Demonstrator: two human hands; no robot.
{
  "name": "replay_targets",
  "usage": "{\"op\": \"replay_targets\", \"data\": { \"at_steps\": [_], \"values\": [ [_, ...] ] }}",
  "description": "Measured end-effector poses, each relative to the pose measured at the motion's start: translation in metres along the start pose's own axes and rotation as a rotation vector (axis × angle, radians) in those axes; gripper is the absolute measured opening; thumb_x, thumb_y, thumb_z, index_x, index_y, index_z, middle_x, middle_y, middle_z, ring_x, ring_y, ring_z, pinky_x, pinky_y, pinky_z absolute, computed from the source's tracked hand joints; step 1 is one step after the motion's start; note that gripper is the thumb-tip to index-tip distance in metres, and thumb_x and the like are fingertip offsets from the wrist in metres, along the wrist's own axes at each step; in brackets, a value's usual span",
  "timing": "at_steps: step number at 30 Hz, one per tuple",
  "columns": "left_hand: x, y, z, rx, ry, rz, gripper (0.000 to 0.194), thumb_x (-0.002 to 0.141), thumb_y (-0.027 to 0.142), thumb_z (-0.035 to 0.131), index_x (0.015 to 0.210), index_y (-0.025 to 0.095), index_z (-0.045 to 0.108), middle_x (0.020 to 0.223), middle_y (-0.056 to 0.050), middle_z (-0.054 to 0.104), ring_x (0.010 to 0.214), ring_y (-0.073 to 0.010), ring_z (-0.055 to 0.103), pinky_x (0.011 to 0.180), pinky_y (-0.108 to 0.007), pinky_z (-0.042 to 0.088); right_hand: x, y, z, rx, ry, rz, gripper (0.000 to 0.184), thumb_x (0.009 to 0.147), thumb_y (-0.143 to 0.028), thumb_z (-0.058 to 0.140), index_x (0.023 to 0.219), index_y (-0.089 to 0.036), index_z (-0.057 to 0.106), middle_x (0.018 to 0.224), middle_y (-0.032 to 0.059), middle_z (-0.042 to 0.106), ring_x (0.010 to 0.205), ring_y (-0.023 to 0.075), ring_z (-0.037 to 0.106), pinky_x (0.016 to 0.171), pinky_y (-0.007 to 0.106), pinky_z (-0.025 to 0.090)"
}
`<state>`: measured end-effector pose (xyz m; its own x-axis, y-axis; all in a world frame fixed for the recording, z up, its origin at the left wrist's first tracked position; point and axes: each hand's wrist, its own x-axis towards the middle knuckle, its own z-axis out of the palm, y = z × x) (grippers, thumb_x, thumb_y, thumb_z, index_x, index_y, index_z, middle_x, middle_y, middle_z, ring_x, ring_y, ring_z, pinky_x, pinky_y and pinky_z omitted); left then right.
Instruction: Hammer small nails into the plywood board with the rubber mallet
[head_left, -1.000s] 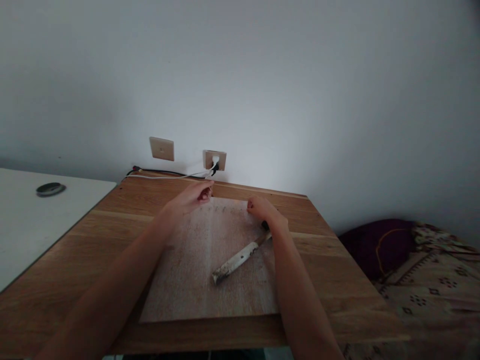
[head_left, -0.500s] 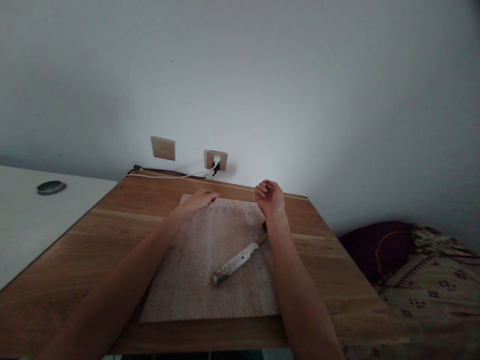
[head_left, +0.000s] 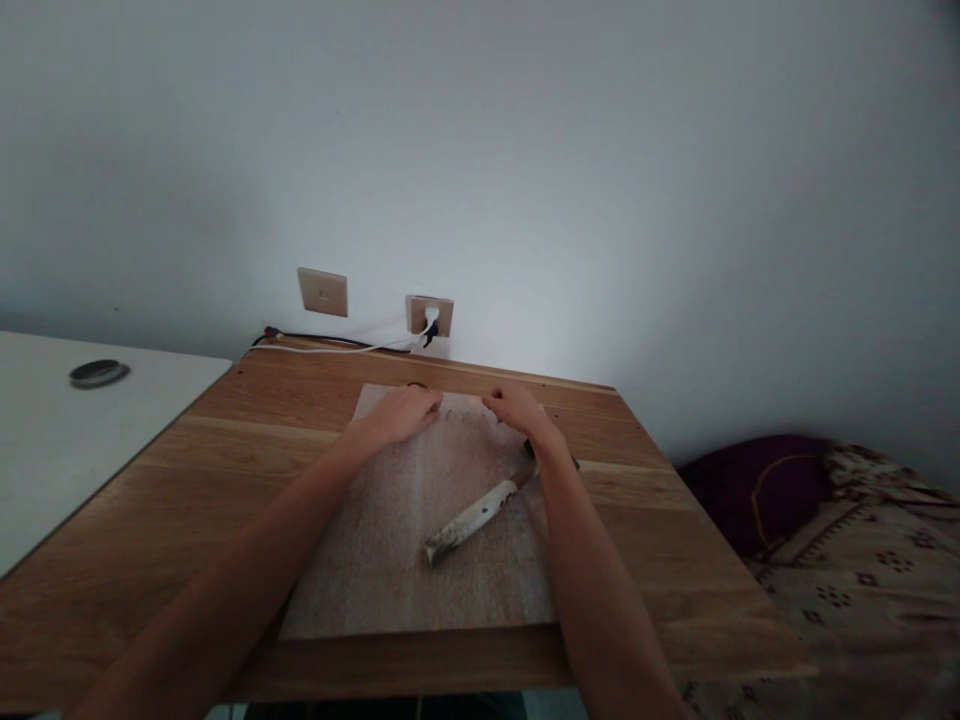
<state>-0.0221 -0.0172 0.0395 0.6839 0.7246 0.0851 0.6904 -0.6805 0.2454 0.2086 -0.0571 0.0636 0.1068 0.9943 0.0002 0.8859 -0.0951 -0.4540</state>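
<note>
A thin pale wooden board (head_left: 375, 570) lies flat on the wooden table. My left hand (head_left: 409, 412) rests over its far left part with the fingers curled closed. Near the far edge, to the right, my right hand (head_left: 514, 408) has its fingers pinched together. Whatever either hand holds, if anything, is too small to make out. Between them, small dark nail-like specks (head_left: 457, 412) dot the board. A hammer with a worn white handle (head_left: 472, 522) lies slanted across the board; my right wrist covers part of its dark head (head_left: 529, 448).
The wooden table (head_left: 232, 490) meets the wall, where cables (head_left: 322, 350) run to a socket (head_left: 430, 316). A white table (head_left: 45, 440) with a round dark lid-like object (head_left: 98, 373) adjoins it at left. Patterned bedding (head_left: 862, 580) lies at right.
My right hand was raised and turned palm up half a second ago; it has come back down and left, fingers pinched. My left hand has shifted slightly right. The hammer stays put.
</note>
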Motion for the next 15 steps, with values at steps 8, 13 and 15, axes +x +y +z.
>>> {"op": "replay_targets", "data": {
  "at_steps": [8, 13, 15],
  "values": [
    [0.003, 0.002, 0.006, 0.011, 0.032, -0.030, 0.032, 0.102, 0.036, 0.054, 0.088, 0.019, 0.076, 0.098, -0.015, 0.078, 0.095, -0.0293, 0.072, 0.086, -0.037, 0.049, -0.001, 0.002, 0.000, -0.229, -0.072, 0.006, 0.038, 0.100, -0.036, 0.059, 0.071, -0.017, 0.075, 0.078, 0.0100, 0.077, 0.082, 0.0233, 0.073, 0.070, 0.027, 0.046],
    [0.018, -0.001, 0.010, -0.506, 0.264, -0.242, 0.037, 0.098, 0.040, 0.053, 0.067, 0.020, 0.062, 0.072, -0.007, 0.068, 0.077, -0.0230, 0.065, 0.071, -0.032, 0.045, -0.002, 0.000, 0.013, -0.268, -0.112, -0.036, 0.020, 0.089, -0.027, 0.071, 0.073, -0.018, 0.076, 0.086, 0.0142, 0.080, 0.087, 0.0254, 0.074, 0.077, 0.028, 0.050],
    [0.023, -0.004, 0.007, -0.809, 0.284, -0.318, 0.036, 0.096, 0.040, 0.048, 0.067, 0.021, 0.055, 0.061, -0.002, 0.055, 0.059, -0.0175, 0.054, 0.058, -0.030, 0.040, 0.000, 0.001, 0.016, -0.270, -0.093, -0.052, 0.012, 0.085, -0.019, 0.069, 0.075, -0.017, 0.076, 0.088, 0.0138, 0.080, 0.088, 0.0241, 0.073, 0.076, 0.027, 0.050]
  ]
}}
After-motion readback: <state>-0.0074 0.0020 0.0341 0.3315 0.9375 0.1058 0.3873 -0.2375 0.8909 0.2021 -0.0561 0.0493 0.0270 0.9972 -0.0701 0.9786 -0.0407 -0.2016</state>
